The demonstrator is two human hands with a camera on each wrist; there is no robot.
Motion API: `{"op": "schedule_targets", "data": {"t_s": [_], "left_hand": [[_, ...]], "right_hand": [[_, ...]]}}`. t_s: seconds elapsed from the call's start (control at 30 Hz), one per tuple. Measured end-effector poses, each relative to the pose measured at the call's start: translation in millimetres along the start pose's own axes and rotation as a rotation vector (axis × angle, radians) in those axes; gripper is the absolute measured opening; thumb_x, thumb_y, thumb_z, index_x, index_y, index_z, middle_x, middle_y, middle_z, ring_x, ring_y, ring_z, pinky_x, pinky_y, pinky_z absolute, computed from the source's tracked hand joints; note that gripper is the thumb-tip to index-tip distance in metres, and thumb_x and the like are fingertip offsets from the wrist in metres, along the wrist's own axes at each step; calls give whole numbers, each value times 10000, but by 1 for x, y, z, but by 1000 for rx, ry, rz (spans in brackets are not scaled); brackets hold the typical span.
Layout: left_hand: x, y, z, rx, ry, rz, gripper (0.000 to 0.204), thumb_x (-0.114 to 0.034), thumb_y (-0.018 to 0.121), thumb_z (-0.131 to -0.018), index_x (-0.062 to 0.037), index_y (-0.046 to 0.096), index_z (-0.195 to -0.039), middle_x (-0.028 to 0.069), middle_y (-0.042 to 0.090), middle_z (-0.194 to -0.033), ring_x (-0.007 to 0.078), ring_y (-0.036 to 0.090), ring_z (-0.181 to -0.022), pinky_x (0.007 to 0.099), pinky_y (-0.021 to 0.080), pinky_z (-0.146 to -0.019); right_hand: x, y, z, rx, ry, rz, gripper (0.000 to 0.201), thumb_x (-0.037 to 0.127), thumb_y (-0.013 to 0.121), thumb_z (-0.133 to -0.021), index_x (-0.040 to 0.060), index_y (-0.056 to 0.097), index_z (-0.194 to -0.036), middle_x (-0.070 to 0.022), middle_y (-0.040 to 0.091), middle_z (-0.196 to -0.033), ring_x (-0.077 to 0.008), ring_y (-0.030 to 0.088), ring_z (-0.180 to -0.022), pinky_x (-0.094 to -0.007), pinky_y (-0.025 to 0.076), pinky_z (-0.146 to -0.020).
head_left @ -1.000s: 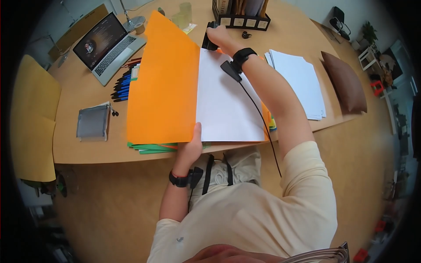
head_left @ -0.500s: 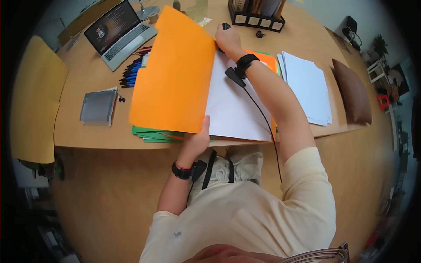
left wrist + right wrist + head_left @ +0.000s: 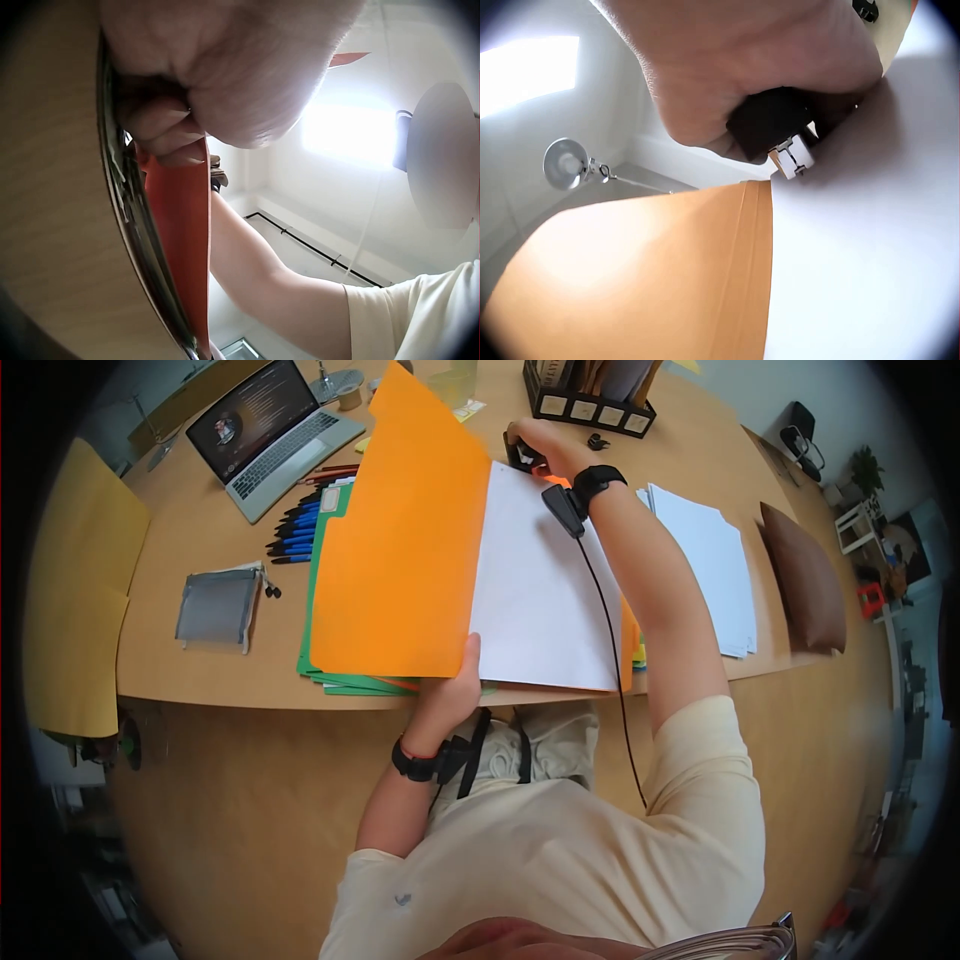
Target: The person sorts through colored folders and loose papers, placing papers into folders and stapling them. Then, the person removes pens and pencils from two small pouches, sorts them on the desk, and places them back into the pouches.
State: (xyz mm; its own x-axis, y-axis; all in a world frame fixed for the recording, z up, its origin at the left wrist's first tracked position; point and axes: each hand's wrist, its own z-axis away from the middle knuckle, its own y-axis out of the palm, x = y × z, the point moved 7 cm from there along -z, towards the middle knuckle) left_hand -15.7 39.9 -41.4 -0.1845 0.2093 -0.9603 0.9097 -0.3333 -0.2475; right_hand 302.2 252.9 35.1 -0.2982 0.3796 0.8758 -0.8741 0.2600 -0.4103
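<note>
An orange folder (image 3: pixel 395 580) lies spread on the desk, its left flap raised, with white paper (image 3: pixel 545 580) on its right side. My left hand (image 3: pixel 452 695) grips the folder's lower edge by the fold, thumb on top; its fingers curl there in the left wrist view. At the paper's upper left corner, my right hand (image 3: pixel 552 445) holds a black stapler (image 3: pixel 522 453). The right wrist view shows the stapler's (image 3: pixel 769 124) metal end against the sheet (image 3: pixel 862 247), beside the folder's fold. Whether the paper sits between its jaws I cannot tell.
Green folders (image 3: pixel 365 687) lie underneath. To the left are blue pens (image 3: pixel 294 535), a laptop (image 3: pixel 285 445) and a grey pouch (image 3: pixel 215 607). A paper stack (image 3: pixel 705 565) and brown cushion (image 3: pixel 802 577) lie right; a black organizer (image 3: pixel 590 408) stands behind.
Since the middle frame my right hand has shifted slightly right and turned, showing more of the stapler. The raised flap has moved a little, uncovering a green folder's left edge. My left hand keeps its hold.
</note>
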Motion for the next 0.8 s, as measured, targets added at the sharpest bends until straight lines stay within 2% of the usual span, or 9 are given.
{"op": "schedule_targets", "data": {"t_s": [0.07, 0.1, 0.2, 0.23, 0.33, 0.4, 0.57, 0.77, 0.8], "left_hand": [[-5, -1, -1, 4, 14, -9, 242, -154, 584, -1093, 77, 654, -1118, 175, 697, -987, 326, 656, -920, 423, 523, -848], [-6, -1, -2, 3, 21, -13, 218, -127, 581, -1085, 79, 652, -1094, 198, 689, -960, 357, 654, -898, 436, 523, -827], [-1, 0, -2, -25, 49, 22, 219, -129, 576, -1089, 79, 640, -1067, 184, 672, -934, 345, 639, -872, 433, 519, -814], [-2, 1, -3, -29, 48, 27, 221, -130, 575, -1090, 79, 639, -1062, 182, 668, -927, 343, 635, -863, 434, 517, -808], [-6, 0, -1, -20, 26, 27, 227, -135, 573, -1093, 80, 635, -1052, 177, 661, -910, 337, 627, -843, 436, 512, -792], [-6, -2, -2, 16, 1, 6, 234, -139, 571, -1096, 82, 634, -1053, 178, 662, -907, 336, 627, -837, 439, 511, -785], [-7, 0, -3, -1, 2, -3, 247, -151, 571, -1101, 85, 634, -1062, 180, 662, -908, 339, 627, -837, 443, 512, -788], [5, 0, -2, -28, 2, -10, 261, -171, 578, -1102, 82, 642, -1087, 190, 680, -946, 348, 638, -872, 439, 521, -814], [4, 0, -3, -27, 9, -29, 264, -174, 578, -1103, 81, 643, -1094, 191, 683, -952, 349, 639, -877, 438, 522, -818]], "right_hand": [[0, -18, 1, 3, -10, 155, 233, 276, 685, -857, 53, 649, -911, -36, 623, -805, -153, 576, -694, -371, 444, -598], [-17, -29, -34, -25, -91, 251, 224, 228, 681, -849, 21, 690, -935, -78, 667, -822, -195, 602, -668, -376, 447, -573], [-36, -60, -49, -220, -85, 520, 249, 192, 683, -849, -12, 742, -979, -131, 720, -885, -249, 649, -713, -396, 472, -605], [-52, -71, -67, -291, -125, 502, 330, 198, 703, -853, -44, 778, -1065, -184, 767, -988, -304, 708, -809, -416, 527, -694], [-71, -91, -79, -291, -237, 571, 494, 352, 670, -912, -64, 771, -1159, -298, 749, -1199, -452, 708, -1168, -439, 555, -981], [-82, -100, -85, -307, -159, 527, 476, 379, 697, -903, 16, 788, -1198, -260, 743, -1259, -438, 692, -1208, -439, 539, -1042], [-95, -105, -91, -269, -128, 578, 444, 347, 731, -884, 58, 794, -1215, -225, 747, -1282, -407, 687, -1233, -427, 543, -1044], [-85, -110, -72, -254, -58, 438, 484, 330, 740, -858, -25, 779, -1185, -263, 730, -1298, -400, 685, -1252, -428, 546, -1055], [-76, -116, -61, -349, -114, 461, 510, 347, 742, -862, -31, 770, -1203, -264, 733, -1292, -399, 689, -1242, -421, 546, -1051]]}}
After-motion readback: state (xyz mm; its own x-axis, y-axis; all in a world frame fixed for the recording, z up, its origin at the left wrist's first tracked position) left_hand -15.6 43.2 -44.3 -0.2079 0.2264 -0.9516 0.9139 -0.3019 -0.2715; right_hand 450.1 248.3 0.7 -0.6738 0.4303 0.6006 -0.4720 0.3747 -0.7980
